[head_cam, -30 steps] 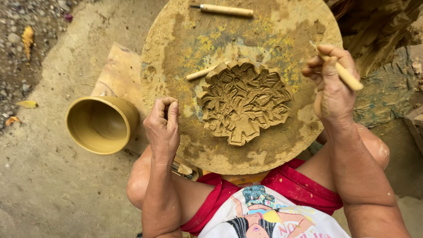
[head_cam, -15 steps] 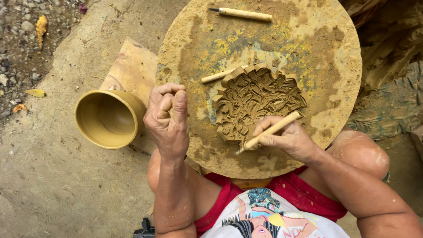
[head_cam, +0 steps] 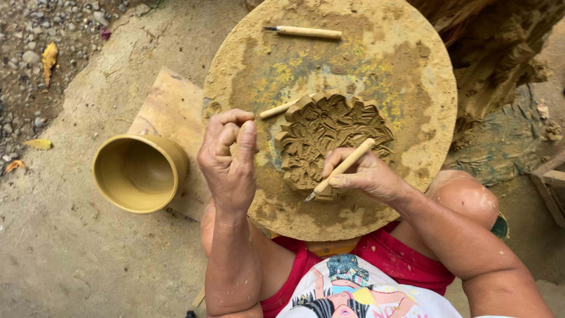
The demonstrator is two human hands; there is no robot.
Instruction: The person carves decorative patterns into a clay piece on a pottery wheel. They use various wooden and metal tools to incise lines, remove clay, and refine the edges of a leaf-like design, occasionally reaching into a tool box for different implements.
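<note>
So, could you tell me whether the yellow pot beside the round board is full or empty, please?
Empty. The yellow pot lies tipped with its mouth toward the camera, and only its bare inner wall shows.

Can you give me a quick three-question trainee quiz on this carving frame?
1. True or false: the right hand holds a wooden tool with its tip at the near edge of the carved clay piece.
2. Which thing lies to the left of the round board? A) yellow cup B) metal bowl C) glass jar
3. How many wooden tools lie loose on the board?

Key: 1 true. 2 A, the yellow cup. 3 two: one at the far edge, one beside the clay, near the left hand.
</note>
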